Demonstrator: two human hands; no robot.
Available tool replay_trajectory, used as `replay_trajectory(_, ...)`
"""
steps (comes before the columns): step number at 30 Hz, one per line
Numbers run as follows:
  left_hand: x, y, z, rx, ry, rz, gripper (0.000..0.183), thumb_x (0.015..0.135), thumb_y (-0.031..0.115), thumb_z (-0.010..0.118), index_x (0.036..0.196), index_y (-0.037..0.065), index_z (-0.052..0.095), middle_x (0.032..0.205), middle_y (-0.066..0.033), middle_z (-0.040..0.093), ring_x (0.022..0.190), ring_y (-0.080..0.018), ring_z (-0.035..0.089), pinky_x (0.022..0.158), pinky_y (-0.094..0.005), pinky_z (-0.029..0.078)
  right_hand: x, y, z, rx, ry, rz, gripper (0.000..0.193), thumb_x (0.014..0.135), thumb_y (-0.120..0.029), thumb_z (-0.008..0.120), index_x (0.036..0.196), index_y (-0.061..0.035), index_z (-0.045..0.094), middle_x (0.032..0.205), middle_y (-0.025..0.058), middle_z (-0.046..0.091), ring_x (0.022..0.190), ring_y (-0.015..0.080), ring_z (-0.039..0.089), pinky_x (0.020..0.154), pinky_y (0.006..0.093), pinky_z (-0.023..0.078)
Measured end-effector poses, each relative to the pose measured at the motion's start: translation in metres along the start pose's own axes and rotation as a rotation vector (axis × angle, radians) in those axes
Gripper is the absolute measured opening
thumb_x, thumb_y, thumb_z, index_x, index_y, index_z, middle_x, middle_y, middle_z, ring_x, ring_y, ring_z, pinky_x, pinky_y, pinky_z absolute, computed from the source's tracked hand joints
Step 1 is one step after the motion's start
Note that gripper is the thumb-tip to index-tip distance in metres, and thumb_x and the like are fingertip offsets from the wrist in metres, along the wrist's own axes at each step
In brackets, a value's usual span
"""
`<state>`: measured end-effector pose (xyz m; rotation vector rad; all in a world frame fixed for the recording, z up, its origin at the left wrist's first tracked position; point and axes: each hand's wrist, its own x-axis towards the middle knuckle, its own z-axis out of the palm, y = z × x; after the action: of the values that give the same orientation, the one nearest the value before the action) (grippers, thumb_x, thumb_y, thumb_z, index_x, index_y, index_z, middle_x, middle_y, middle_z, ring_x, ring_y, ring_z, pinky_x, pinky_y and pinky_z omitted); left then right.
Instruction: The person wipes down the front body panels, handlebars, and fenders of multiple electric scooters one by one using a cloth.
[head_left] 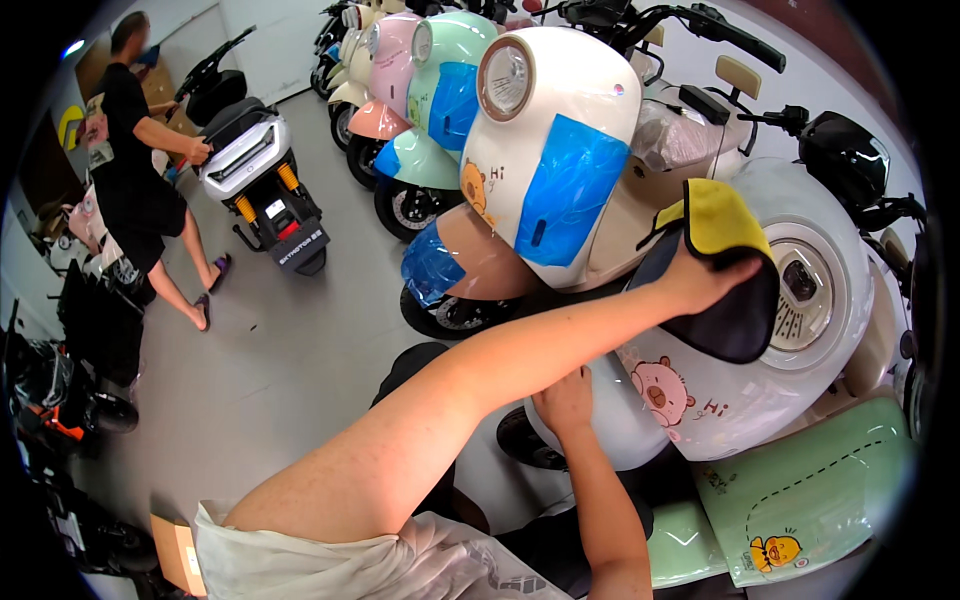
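Note:
My left arm reaches across to the right, and my left hand [700,280] is closed on a two-sided cleaning cloth [728,318], yellow on one face and dark grey on the other. The cloth hangs against the front of a pale grey-white scooter [745,395], beside its round headlight [800,290]. A pink bear sticker [662,390] shows below the cloth. Lower down, my right hand [567,402] rests on that scooter's rounded front fender [600,430]. My left forearm passes just above it, and its fingertips are mostly hidden.
A cream scooter [560,90] with blue film stands beyond, then mint [460,45] and pink ones. A green scooter panel [810,500] is close at lower right. At far left, a person [125,140] holds a white scooter's [250,150] rear. A cardboard box [178,555] sits lower left.

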<state>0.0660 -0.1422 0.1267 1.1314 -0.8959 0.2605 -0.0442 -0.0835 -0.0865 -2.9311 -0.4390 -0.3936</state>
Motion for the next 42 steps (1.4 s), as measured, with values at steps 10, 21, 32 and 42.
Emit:
replay_trajectory(10,0.150,0.040,0.024,0.451,-0.535,-0.420,0.097,0.078,0.085,0.056,0.122,0.000,0.073,0.130,-0.0258,0.067,0.124,-0.0365,0.062,0.108,-0.0375,0.044,-0.005,0.010,0.003,-0.023,-0.015,0.058,0.025,0.082,-0.028,0.069,0.096,-0.0076,0.068,0.106,0.0114,0.064,0.112,0.0302,0.057,0.099,0.0453,0.043)
replay_trajectory(21,0.190,0.068,0.128,0.990,-0.862,-0.181,0.084,0.089,0.075,0.052,0.145,0.013,0.059,0.152,-0.0160,0.053,0.140,-0.0309,0.050,0.116,-0.0413,0.036,-0.008,0.007,0.012,-0.090,0.019,0.017,0.024,0.085,-0.027,0.066,0.099,-0.0075,0.069,0.105,0.0105,0.063,0.109,0.0279,0.057,0.100,0.0415,0.043)
replay_trajectory(32,0.088,0.119,0.202,1.755,-0.721,0.181,0.075,0.093,0.056,0.053,0.150,0.007,0.053,0.156,-0.0209,0.046,0.147,-0.0421,0.037,0.119,-0.0623,0.024,-0.006,0.017,0.035,-0.089,0.073,-0.052,0.025,0.085,-0.026,0.065,0.102,-0.0070,0.070,0.106,0.0110,0.064,0.110,0.0274,0.057,0.101,0.0415,0.042)
replay_trajectory(42,0.011,0.066,0.255,1.981,-0.885,0.578,0.066,0.095,0.047,0.051,0.147,0.007,0.056,0.153,-0.0204,0.049,0.146,-0.0416,0.037,0.120,-0.0600,0.022,-0.018,0.033,0.125,0.335,0.207,0.067,0.060,0.098,-0.039,0.057,0.151,-0.0139,0.044,0.157,0.0097,0.044,0.144,0.0288,0.040,0.118,0.0469,0.032)
